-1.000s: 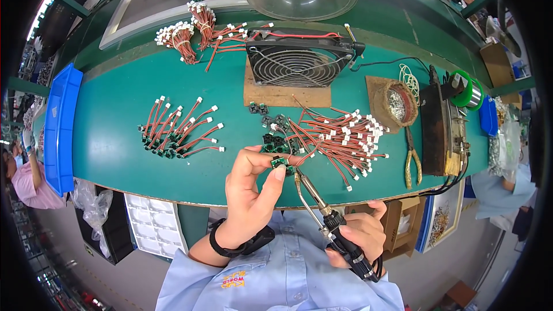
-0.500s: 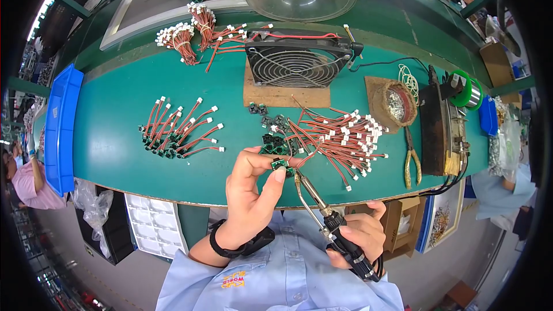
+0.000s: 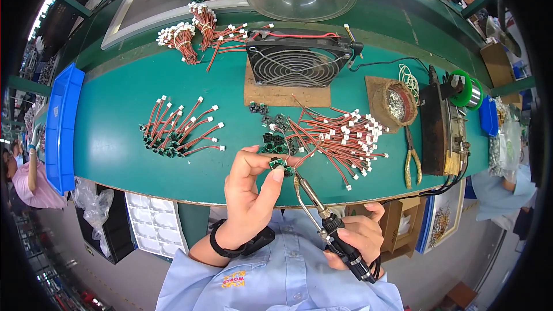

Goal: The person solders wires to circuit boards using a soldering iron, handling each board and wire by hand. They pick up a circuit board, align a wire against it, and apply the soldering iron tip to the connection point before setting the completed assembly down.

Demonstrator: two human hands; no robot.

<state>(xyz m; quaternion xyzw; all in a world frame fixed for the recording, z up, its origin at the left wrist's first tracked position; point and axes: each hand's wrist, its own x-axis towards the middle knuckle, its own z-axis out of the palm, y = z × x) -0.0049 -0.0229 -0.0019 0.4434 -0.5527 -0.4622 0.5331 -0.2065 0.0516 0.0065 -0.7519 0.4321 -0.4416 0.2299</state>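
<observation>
Between thumb and fingers, my left hand pinches a small green circuit board near the front edge of the table. My right hand is wrapped round a black-handled soldering iron with a thin solder-feed tube along it. The iron's tip meets, or almost meets, the board's right side; the exact contact is too small to tell. A red-and-black wire lead comes off there. Just beyond lie loose small boards and a pile of wire leads with white connectors.
Finished-looking boards with leads lie at left. A black fan stands at the back. To the right are a tip-cleaning bowl, pliers, a soldering station and a green solder reel. A blue bin sits far left.
The soldering iron and my right hand have shifted very slightly left. My left hand keeps its pinch on the board, nearly still.
</observation>
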